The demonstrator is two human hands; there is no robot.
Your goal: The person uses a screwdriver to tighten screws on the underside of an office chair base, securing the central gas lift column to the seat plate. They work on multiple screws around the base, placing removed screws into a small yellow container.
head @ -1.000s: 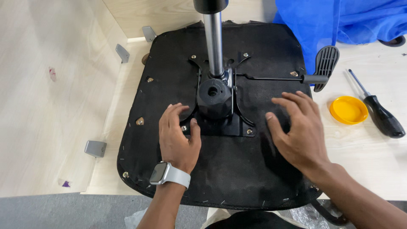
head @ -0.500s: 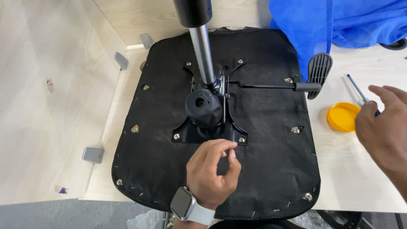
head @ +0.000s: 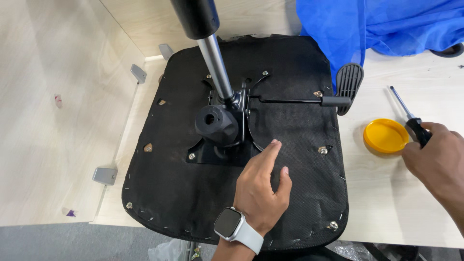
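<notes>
An upturned black chair seat (head: 290,63) lies on a pale wooden table (head: 386,198). A black metal mechanism plate (head: 220,128) with a round knob and a grey gas cylinder (head: 215,63) rising toward the camera is bolted at its middle. My left hand (head: 263,188), with a smartwatch on the wrist, rests on the seat fabric just right of the plate, fingers pointing at it and holding nothing. My right hand (head: 435,159) grips the black handle of a screwdriver (head: 406,113) lying on the table beside a yellow lid (head: 385,136).
A lever with a ribbed black paddle (head: 349,87) sticks out from the mechanism to the right. Blue cloth (head: 377,24) covers the table's far right. Grey metal brackets (head: 105,175) fix an upright wooden partition (head: 53,111) on the left.
My right hand has moved off the seat to the right and closed on the screwdriver. My left hand has slid down and right of the plate, then reached back toward it.
</notes>
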